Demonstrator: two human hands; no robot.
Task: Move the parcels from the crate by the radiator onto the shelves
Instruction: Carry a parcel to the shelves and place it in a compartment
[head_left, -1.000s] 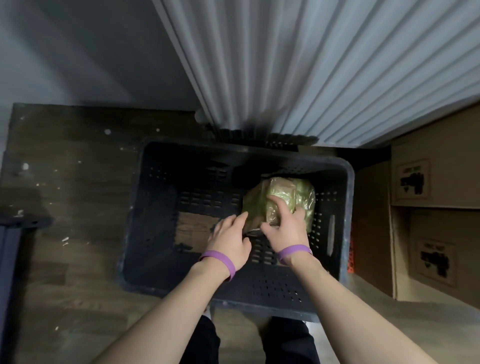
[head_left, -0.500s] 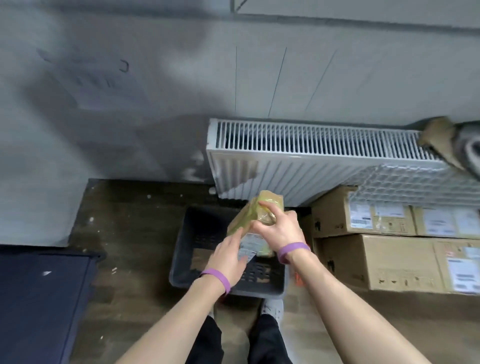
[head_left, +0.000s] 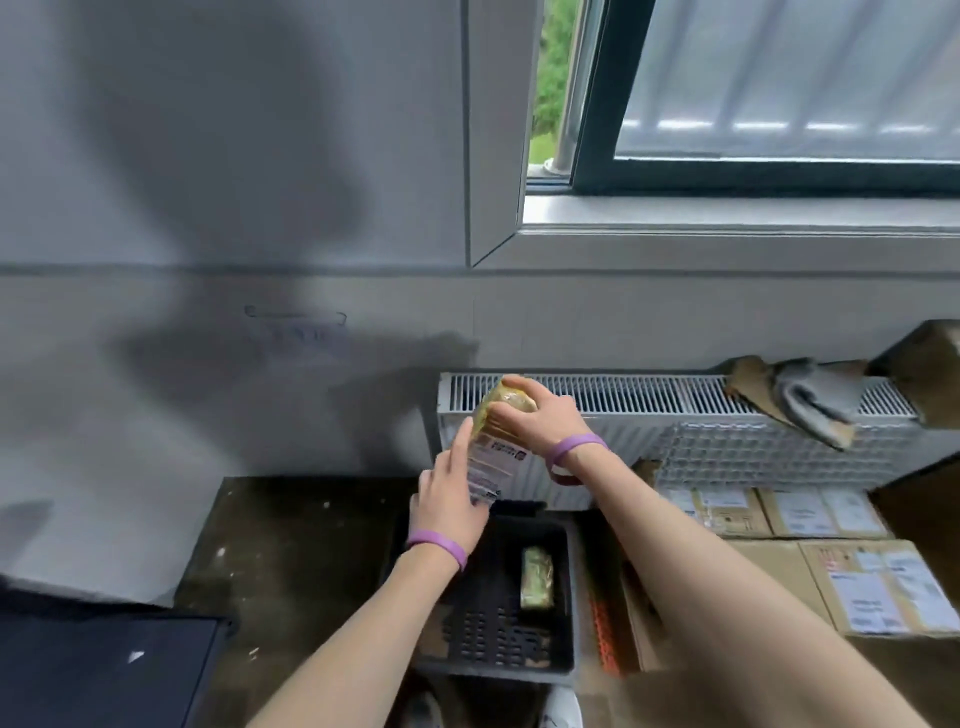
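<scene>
A greenish plastic-wrapped parcel (head_left: 493, 436) with a white label hangs in the air in front of the radiator (head_left: 649, 410). My right hand (head_left: 540, 418) grips its top end. My left hand (head_left: 449, 501) supports its lower end, index finger stretched up along the side. Below them the dark perforated crate (head_left: 498, 639) stands on the floor, with one small green parcel (head_left: 536, 578) lying inside near its right wall.
Stacked cardboard boxes with labels (head_left: 831, 571) fill the floor to the right of the crate. A grey glove and cardboard scraps (head_left: 810, 402) lie on the radiator. A window (head_left: 753, 104) is above. A dark surface (head_left: 98, 670) sits at the lower left.
Both hands have lifted the parcel out of the crate to radiator height, and my view has tilted up from the crate to the wall and window.
</scene>
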